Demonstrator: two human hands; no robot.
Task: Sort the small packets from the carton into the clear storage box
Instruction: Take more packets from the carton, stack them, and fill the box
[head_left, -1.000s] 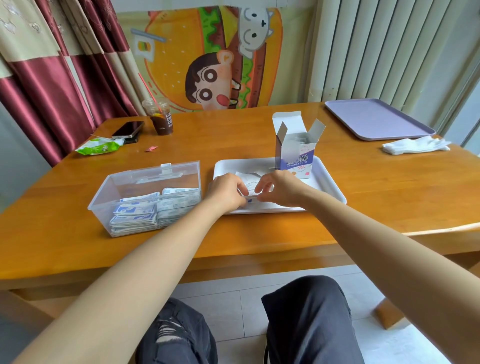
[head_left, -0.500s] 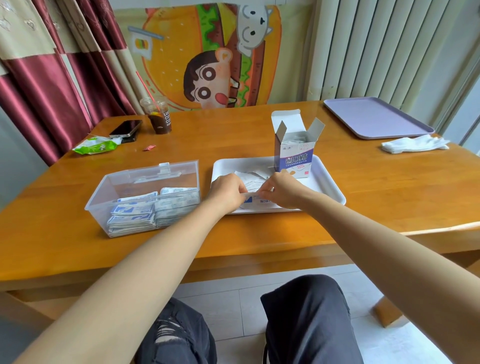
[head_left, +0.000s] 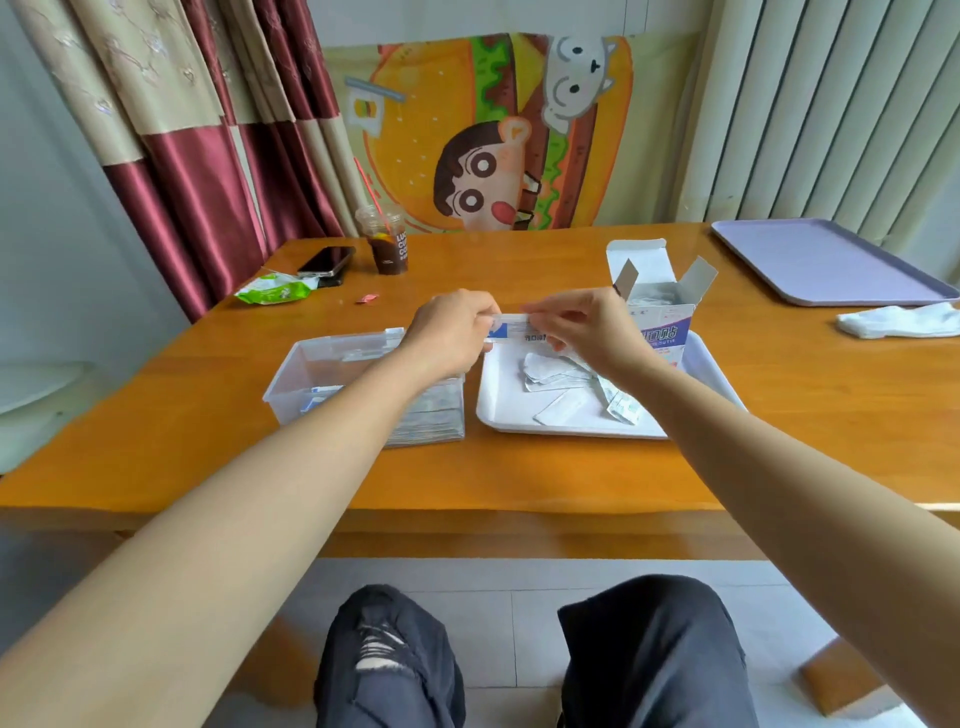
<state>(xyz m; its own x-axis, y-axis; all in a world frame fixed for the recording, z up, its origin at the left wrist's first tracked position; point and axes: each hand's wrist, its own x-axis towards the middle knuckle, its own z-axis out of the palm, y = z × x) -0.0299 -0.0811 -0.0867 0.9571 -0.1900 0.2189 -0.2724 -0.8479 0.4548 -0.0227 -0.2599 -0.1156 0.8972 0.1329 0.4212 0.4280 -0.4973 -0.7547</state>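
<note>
My left hand (head_left: 453, 332) and my right hand (head_left: 584, 326) pinch the two ends of a stack of small white and blue packets (head_left: 511, 330), held level above the left edge of the white tray (head_left: 524, 423). Several loose packets (head_left: 558, 375) lie in the tray. The open white and blue carton (head_left: 658, 306) stands upright at the tray's back right, partly behind my right hand. The clear storage box (head_left: 311, 374) sits left of the tray, with stacked packets (head_left: 431, 415) inside, partly hidden by my left forearm.
On the wooden table (head_left: 519, 467), a lilac tray (head_left: 826, 262) and a white cloth (head_left: 901, 319) lie at the right. A phone (head_left: 327, 260), an iced drink cup (head_left: 387, 247), a green wrapper (head_left: 272, 291) and a small red scrap (head_left: 367, 298) sit at the back left.
Both hands have lifted the stack of packets up off the tray. The head view has tilted, so the table sits lower in frame.
</note>
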